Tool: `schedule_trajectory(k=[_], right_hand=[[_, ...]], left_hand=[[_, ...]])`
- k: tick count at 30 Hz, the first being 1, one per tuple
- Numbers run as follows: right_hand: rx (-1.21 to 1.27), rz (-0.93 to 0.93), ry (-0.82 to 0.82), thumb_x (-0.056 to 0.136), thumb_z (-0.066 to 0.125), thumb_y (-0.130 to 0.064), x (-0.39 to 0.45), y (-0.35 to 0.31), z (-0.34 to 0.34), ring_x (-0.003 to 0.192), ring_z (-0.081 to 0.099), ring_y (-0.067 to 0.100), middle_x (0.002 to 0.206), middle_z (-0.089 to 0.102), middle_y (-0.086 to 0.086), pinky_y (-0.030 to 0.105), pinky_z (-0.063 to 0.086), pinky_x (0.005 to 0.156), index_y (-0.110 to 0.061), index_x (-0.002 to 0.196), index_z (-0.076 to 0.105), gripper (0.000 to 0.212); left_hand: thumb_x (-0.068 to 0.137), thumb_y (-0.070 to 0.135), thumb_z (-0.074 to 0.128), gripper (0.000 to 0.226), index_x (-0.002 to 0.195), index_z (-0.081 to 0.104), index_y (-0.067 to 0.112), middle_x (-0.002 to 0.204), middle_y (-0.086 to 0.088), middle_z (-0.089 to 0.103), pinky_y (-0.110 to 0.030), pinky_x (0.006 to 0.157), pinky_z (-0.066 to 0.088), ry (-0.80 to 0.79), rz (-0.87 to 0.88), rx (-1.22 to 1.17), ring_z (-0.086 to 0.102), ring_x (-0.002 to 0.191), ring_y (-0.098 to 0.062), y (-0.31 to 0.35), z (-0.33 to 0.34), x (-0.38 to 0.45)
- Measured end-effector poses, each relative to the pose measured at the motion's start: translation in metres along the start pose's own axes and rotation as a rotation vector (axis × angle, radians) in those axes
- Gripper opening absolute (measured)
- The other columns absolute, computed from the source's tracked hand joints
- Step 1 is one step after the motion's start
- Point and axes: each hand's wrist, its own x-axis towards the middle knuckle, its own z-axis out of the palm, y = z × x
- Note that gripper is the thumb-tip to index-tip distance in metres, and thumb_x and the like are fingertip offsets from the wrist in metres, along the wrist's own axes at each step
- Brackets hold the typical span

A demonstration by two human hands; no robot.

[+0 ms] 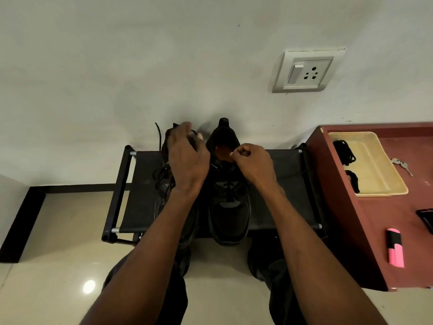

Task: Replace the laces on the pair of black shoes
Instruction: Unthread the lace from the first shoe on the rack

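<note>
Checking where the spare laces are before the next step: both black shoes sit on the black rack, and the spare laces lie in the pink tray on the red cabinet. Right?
Not quite. The head view shows the tray is cream-yellow, not pink. The rest holds: the spare laces lie in it on the red cabinet, and both black shoes sit on the black rack.

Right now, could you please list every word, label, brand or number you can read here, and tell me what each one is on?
None can be read.
Right shoe: a small white mark on the tongue label, too small and blurred to read.
Wall socket, pink highlighter, tray: no visible text.
</note>
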Motion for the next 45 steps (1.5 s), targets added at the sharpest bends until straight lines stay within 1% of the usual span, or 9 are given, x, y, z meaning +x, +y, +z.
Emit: schedule_trajectory(k=[2, 5, 9, 13, 20, 23, 29, 36, 45], right_hand=[[-0.053, -0.019, -0.033, 0.086, 0.066, -0.044, -0.001, 0.001, 0.002, 0.07, 0.06, 0.01, 0.079, 0.063, -0.007, 0.025, 0.042, 0.06, -0.026, 0.086, 0.066, 0.017], [-0.157, -0.051, -0.058, 0.085, 0.064, -0.042, -0.001, 0.002, 0.005, 0.082, 0.061, 0.016, 0.102, 0.059, -0.002, 0.018, 0.035, 0.057, -0.031, 0.096, 0.063, 0.015], [-0.094, -0.022, -0.045, 0.083, 0.067, -0.021, -0.003, 0.0, -0.002, 0.077, 0.062, 0.014, 0.092, 0.065, -0.005, 0.026, 0.049, 0.069, -0.026, 0.094, 0.067, 0.012], [0.08, 0.078, -0.018, 0.078, 0.063, 0.0, 0.001, 0.006, -0.01, 0.077, 0.066, 0.016, 0.083, 0.068, -0.004, 0.031, 0.055, 0.07, -0.026, 0.081, 0.067, 0.026], [0.402, 0.234, -0.036, 0.078, 0.061, 0.014, 0.001, 0.012, -0.011, 0.078, 0.065, 0.024, 0.072, 0.06, 0.003, 0.04, 0.06, 0.069, -0.012, 0.089, 0.065, 0.029], [0.371, 0.139, -0.077, 0.083, 0.07, -0.001, -0.004, 0.016, -0.008, 0.084, 0.069, 0.02, 0.08, 0.062, -0.004, 0.045, 0.061, 0.08, -0.024, 0.109, 0.068, 0.034], [0.264, 0.077, -0.076, 0.071, 0.072, -0.037, -0.006, 0.017, -0.005, 0.089, 0.072, 0.011, 0.095, 0.075, -0.011, 0.046, 0.059, 0.087, -0.051, 0.094, 0.071, 0.027], [0.128, 0.058, -0.043, 0.089, 0.069, -0.023, -0.009, 0.01, -0.006, 0.076, 0.07, 0.013, 0.08, 0.073, -0.012, 0.044, 0.059, 0.083, -0.038, 0.074, 0.071, 0.022], [0.097, 0.079, -0.027, 0.089, 0.066, -0.02, -0.009, 0.007, -0.005, 0.075, 0.07, 0.014, 0.079, 0.072, -0.011, 0.044, 0.059, 0.083, -0.03, 0.078, 0.073, 0.017]], left_hand=[[0.091, 0.043, 0.064, 0.039, 0.113, 0.058, 0.011, 0.098, -0.005, 0.067, -0.043, 0.085, 0.052, -0.214, 0.018, 0.188, 0.064, 0.094, -0.025, 0.0, 0.007, -0.007], [0.089, 0.055, 0.062, 0.044, 0.099, 0.061, 0.012, 0.078, -0.002, 0.064, -0.041, 0.088, 0.048, -0.341, 0.1, 0.442, 0.063, 0.078, -0.025, 0.0, 0.011, -0.012], [0.091, 0.029, 0.06, 0.022, 0.101, 0.063, 0.011, 0.078, -0.004, 0.064, -0.036, 0.068, 0.044, -0.428, 0.101, 0.458, 0.064, 0.077, -0.028, 0.0, 0.008, -0.004], [0.089, 0.014, 0.065, 0.045, 0.132, 0.054, 0.017, 0.083, -0.004, 0.07, -0.04, 0.077, 0.055, -0.434, 0.013, 0.277, 0.067, 0.079, -0.024, -0.009, 0.002, -0.004], [0.094, 0.015, 0.057, 0.021, 0.114, 0.054, 0.017, 0.072, -0.002, 0.064, -0.044, 0.064, 0.055, -0.377, 0.014, 0.194, 0.062, 0.065, -0.023, -0.02, 0.0, -0.015], [0.097, 0.018, 0.056, 0.021, 0.118, 0.059, 0.015, 0.097, -0.005, 0.066, -0.036, 0.076, 0.05, -0.366, 0.098, 0.169, 0.061, 0.095, -0.024, -0.021, 0.005, -0.015], [0.098, 0.028, 0.06, 0.027, 0.108, 0.076, 0.009, 0.154, -0.013, 0.037, -0.035, 0.119, 0.014, -0.673, 0.259, 0.255, 0.016, 0.146, -0.029, -0.011, 0.022, -0.019], [0.094, 0.016, 0.067, 0.012, 0.09, 0.072, 0.006, 0.145, -0.004, 0.044, -0.024, 0.108, 0.026, -0.763, 0.197, 0.037, 0.036, 0.137, -0.017, -0.014, 0.009, -0.011], [0.098, 0.004, 0.055, 0.009, 0.09, 0.058, 0.005, 0.134, 0.001, 0.043, 0.005, 0.084, 0.032, -0.39, -0.17, -0.228, 0.045, 0.124, -0.004, -0.009, 0.003, -0.031]])
